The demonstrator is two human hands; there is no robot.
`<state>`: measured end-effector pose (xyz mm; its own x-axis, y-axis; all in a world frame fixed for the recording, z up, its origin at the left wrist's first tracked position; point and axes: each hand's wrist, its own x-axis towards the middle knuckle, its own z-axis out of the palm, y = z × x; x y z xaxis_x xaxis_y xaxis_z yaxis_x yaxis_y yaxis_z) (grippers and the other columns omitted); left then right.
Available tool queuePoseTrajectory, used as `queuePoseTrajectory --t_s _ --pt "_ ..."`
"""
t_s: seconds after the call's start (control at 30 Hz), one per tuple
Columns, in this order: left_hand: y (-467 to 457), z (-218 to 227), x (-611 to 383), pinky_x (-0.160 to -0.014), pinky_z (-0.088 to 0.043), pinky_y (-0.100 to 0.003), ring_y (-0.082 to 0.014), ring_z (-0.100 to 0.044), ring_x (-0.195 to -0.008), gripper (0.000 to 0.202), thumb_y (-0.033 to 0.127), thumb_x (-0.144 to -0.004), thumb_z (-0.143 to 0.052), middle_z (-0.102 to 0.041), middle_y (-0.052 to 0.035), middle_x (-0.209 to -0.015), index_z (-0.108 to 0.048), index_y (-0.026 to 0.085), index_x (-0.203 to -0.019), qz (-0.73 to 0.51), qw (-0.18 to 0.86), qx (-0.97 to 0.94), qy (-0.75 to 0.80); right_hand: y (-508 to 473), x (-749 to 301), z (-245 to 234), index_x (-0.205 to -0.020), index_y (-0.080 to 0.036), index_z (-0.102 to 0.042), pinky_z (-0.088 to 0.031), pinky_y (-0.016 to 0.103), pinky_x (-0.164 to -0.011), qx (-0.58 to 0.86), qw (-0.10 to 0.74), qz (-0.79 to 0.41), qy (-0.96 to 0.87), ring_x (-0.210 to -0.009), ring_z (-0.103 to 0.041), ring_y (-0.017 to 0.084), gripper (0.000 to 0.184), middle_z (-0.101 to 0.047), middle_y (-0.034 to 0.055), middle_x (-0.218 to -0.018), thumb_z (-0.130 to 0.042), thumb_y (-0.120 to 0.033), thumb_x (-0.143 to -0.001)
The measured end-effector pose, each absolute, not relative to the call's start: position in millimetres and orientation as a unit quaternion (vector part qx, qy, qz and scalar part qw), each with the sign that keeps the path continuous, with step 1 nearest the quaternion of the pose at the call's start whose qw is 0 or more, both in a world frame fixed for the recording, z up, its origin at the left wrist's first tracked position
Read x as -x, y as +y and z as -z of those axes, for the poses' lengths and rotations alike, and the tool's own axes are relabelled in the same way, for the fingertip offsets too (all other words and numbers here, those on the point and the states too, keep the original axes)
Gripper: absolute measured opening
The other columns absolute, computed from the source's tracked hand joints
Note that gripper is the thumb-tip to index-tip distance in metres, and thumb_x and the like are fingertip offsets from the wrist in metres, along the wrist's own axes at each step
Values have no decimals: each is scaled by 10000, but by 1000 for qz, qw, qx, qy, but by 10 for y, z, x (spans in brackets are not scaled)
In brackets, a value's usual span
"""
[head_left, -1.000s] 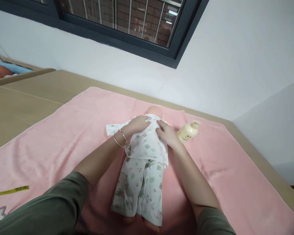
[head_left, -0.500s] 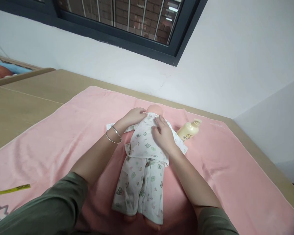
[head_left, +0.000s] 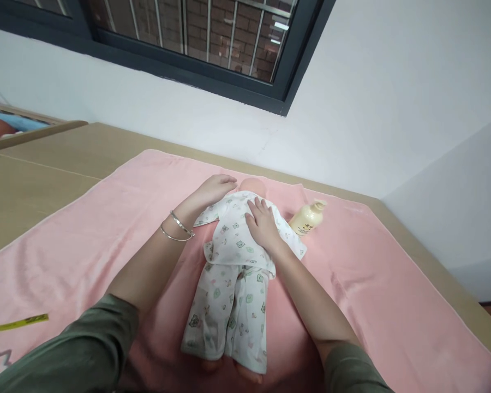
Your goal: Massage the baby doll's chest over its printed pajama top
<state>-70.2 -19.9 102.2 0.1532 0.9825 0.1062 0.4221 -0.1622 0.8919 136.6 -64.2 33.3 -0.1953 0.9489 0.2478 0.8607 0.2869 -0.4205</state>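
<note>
A baby doll lies face down or with its face hidden on a pink towel, its head pointing away from me. It wears a white printed top and matching white printed trousers, with its feet showing below the hems. My right hand rests flat on the upper part of the top, fingers spread. Beside the doll's head, at the left shoulder, is my left hand, fingers stretched out and holding nothing. A bracelet circles my left wrist.
The pink towel covers much of a wooden table. A cream pump bottle leans to the right of the doll. A yellow strip lies at the lower left. Behind are a white wall and a dark-framed window.
My left hand has lifted off the top's shoulder and moved slightly left. The left sleeve lies closer under my wrist. My right hand stays on the top, its fingers a little more spread.
</note>
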Motion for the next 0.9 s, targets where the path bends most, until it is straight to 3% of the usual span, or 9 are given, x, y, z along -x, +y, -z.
queuePoseTrajectory --t_s 0.2,0.33,0.43,0.53,0.63,0.9 --pt "-420 -1133 491 -1132 -456 -392 -273 -553 -1374 429 300 -843 -571 -644 -96 -1444 -699 183 -1235 -476 421 -597 489 -686 -1451 -534 -1519 -154 -495 -192 638 -1252 598 203 -144 -762 -1588 -182 384 542 -324 178 -1677 -458 -363 -1020" --pt "-613 -1070 245 -1125 -475 -414 -272 -594 -1323 386 315 -844 -586 -681 -98 -1383 -709 181 -1184 -470 483 -602 428 -872 -1714 -962 -1604 -182 -361 -217 576 -1272 597 302 -118 -734 -1587 -220 335 642 -368 126 -1667 -469 -377 -1002" --pt "-682 -993 15 -1112 -495 -410 -271 -634 -1274 375 399 -886 -580 -691 -113 -1361 -711 188 -1168 -419 564 -589 400 -1047 -1973 -1274 -1580 -200 -416 -270 522 -1266 594 382 -72 -705 -1559 -308 295 613 -430 92 -1636 -457 -397 -1001" --pt "-673 -1008 -265 -1074 -534 -392 -263 -658 -1262 583 567 -995 -323 -652 -164 -1410 -667 172 -1253 -382 663 -529 367 -1156 -2233 -1468 -1515 -185 -515 -312 510 -1248 605 420 -60 -674 -1514 -397 288 566 -482 98 -1601 -398 -439 -1023" --pt "-616 -1124 -584 -1067 -544 -385 -258 -627 -1324 836 644 -990 -32 -608 -194 -1460 -583 151 -1381 -377 731 -476 312 -1142 -2453 -1523 -1456 -143 -578 -367 497 -1210 645 424 -68 -632 -1447 -490 303 568 -572 135 -1520 -349 -446 -1034" --pt "-364 -1252 -1269 -1028 -573 -386 -256 -578 -1375 802 516 -993 -18 -544 -227 -1513 -387 81 -1557 -401 808 -308 303 -864 -2603 -1348 -1279 -145 -675 -481 389 -1032 687 348 -64 -635 -1219 -658 289 460 -726 159 -1276 -336 -301 -1011"
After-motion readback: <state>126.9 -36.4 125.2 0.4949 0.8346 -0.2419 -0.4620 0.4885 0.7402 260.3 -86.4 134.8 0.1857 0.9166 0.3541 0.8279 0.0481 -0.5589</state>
